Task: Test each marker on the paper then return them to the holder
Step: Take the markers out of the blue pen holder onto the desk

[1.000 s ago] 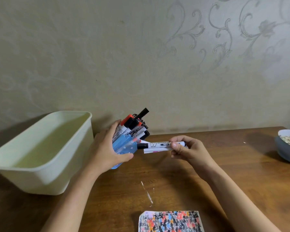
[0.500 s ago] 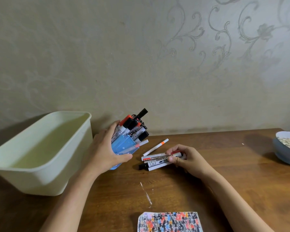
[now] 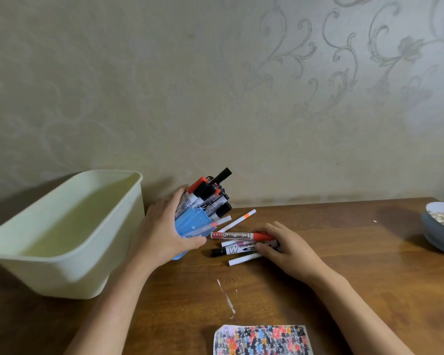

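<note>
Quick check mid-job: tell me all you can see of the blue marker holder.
The blue marker holder looks like thin, boxy plastic, light blue. It is tilted, its open top leaning right toward the wall, crammed with red- and black-capped markers that stick out. The left hand grips it, thumb across its front. Its base is hidden behind the hand. It stands beside the pale bin.

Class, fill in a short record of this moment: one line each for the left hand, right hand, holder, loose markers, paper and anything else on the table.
left hand: grips the tilted blue holder
right hand: rests on loose markers
holder: full of markers, caps pointing up and right
loose markers: red whiteboard marker, black whiteboard marker, thin white pens beside them
paper: near edge, covered in coloured marks
other: pale green bin left, bowl right
</note>
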Available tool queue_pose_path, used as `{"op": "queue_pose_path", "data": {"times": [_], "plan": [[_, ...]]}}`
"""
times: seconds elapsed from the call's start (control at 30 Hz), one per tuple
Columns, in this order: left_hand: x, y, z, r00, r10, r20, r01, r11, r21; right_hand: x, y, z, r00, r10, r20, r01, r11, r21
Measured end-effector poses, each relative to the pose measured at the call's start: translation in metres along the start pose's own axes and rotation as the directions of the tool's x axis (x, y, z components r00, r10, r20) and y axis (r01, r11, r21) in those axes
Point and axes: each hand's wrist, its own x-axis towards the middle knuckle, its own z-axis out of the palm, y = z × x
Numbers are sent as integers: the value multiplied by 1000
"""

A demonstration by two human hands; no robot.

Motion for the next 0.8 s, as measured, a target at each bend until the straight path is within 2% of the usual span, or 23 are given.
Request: {"op": "queue_pose_path", "data": {"times": [0.13, 0.43, 0.67, 0.8], "plan": [[-1, 0, 0, 1000, -5, -2, 6, 1000, 12, -1, 4, 6, 1000, 4, 3, -4, 997, -82], [-4, 3, -1, 1000, 22, 3, -22, 999, 23, 0, 2, 11, 998, 54, -33, -56, 996, -76], [-4, 6, -2, 999, 40, -2, -40, 999, 37, -1, 0, 9, 989, 87, -116, -99, 990, -101], [-3, 5, -2, 999, 36, -3, -35, 999, 35, 0, -2, 10, 991, 86, -103, -99, 987, -129]]}}
